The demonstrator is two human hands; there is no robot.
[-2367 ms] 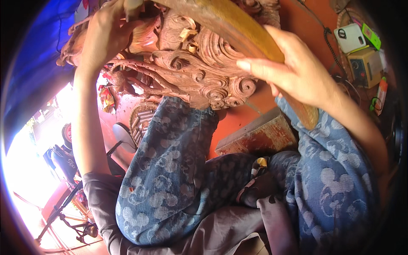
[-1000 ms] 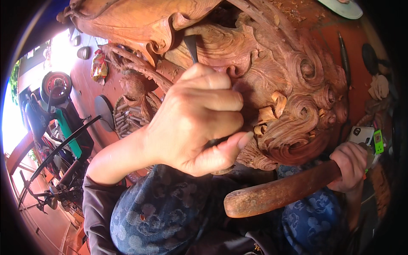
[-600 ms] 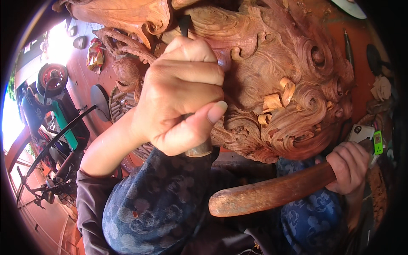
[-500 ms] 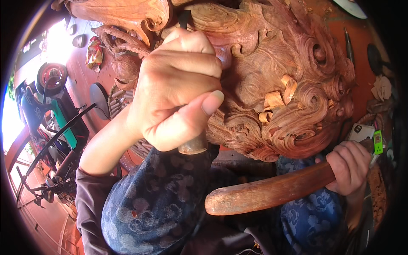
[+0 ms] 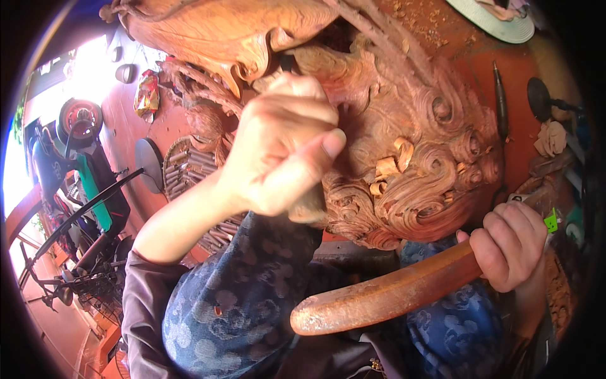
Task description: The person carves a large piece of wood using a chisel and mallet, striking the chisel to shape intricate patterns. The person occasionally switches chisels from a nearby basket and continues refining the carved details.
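Observation:
My left hand (image 5: 278, 151) is closed in a fist around a wood-handled chisel (image 5: 308, 207). The handle's butt sticks out below the fist, and a bit of dark blade shows above it; the cutting edge is hidden. Under and beyond the fist lies a large reddish-brown wood carving (image 5: 416, 189) with deep swirls and curls. Several curled shavings (image 5: 386, 167) rest on it. At the lower right, my right hand (image 5: 512, 245) grips the end of a long, curved wooden mallet (image 5: 385, 297). Its rounded free end points left, above my lap, apart from the chisel.
Left of the carving is a round basket (image 5: 183, 167) full of chisel handles. A parked motorbike (image 5: 85, 170) stands farther left. Beyond the carving's right side lie a dark pointed tool (image 5: 500, 104) and a pale hat brim (image 5: 495, 22). Patterned blue trousers (image 5: 221, 316) cover my legs.
The whole view has shifted, with the carving appearing farther left. My left hand and the chisel have moved right against the carving. The mallet's free end has come slightly left and lower.

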